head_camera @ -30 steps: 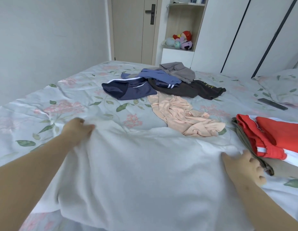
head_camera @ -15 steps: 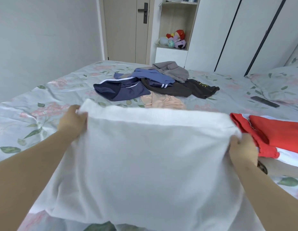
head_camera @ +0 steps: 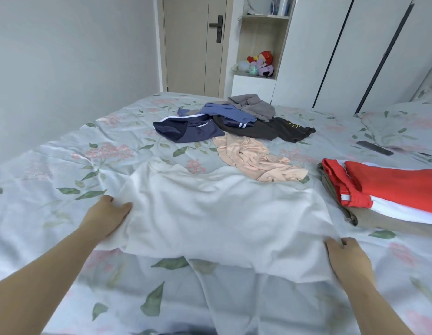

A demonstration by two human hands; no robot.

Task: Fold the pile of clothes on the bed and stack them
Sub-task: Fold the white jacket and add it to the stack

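Where the white garment lies: spread almost flat on the floral bed, with its near edge hanging over the bed's side towards the person.
Left hand: at the white garment's left edge, fingers curled onto the cloth and gripping a fold of it.
Right hand: at the white garment's near right corner, fingers bent against the cloth. It is motion-blurred, so I cannot tell whether it grips or only touches.
Unfolded pile: beyond the white garment, well apart from it. Navy, blue, grey and dark brown pieces are tangled together.
Peach garment: crumpled between the pile and the white garment, its near end just touching the white garment's far edge.
Folded stack: just right of the white garment, with a red-and-white piece lying on top of an olive-brown one.
Pillow: far right beyond the white garment, behind the stack, with a dark flat object beside it.
Plush toys: on a shelf far beyond the white garment, next to a door.
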